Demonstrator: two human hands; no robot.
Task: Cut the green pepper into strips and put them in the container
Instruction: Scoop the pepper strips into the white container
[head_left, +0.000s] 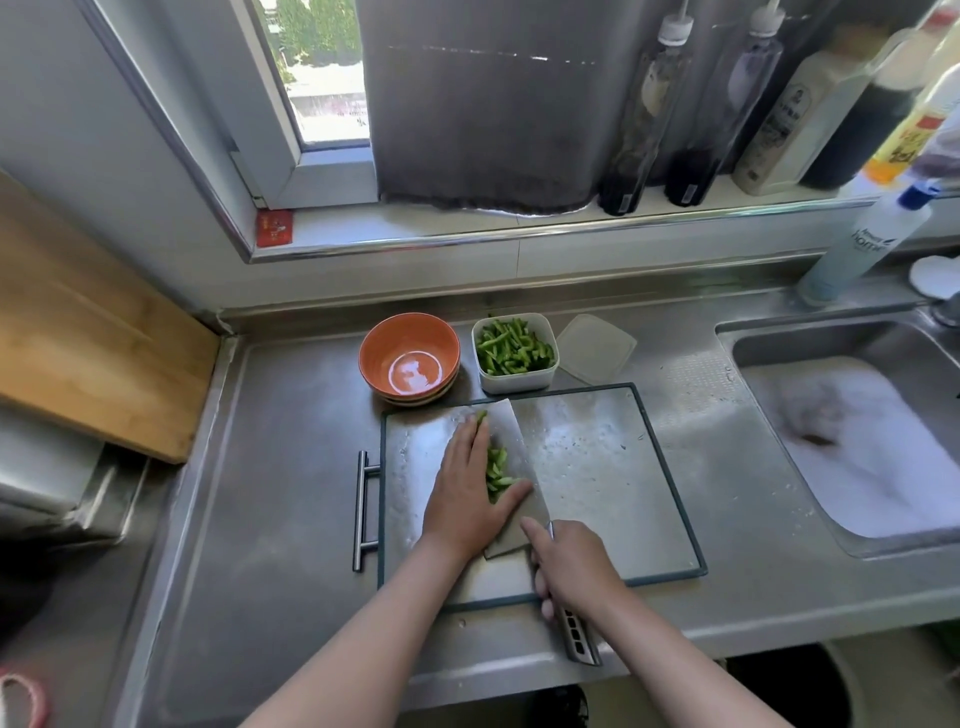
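While right hand clasps cleaver, left hand, spread flat, presses pepper strips against it.

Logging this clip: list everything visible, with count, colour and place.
steel cutting board with dark green rim: one, grey, centre of the counter
steel cleaver: one, silver, on the board
loose green pepper strips: small pile, green, on the cleaver blade
white square plastic container: one, white, behind the board, holding cut strips
translucent square lid: one, clear, right of the container
orange ceramic bowls: stack, orange, left of the container
wooden board: one, tan, far left
condiment bottles: several, dark and clear, windowsill
blue-capped white bottle: one, white, beside the sink
steel sink: one, grey, foam inside, right
left hand: one, flat on the loose strips
right hand: one, grips the cleaver handle
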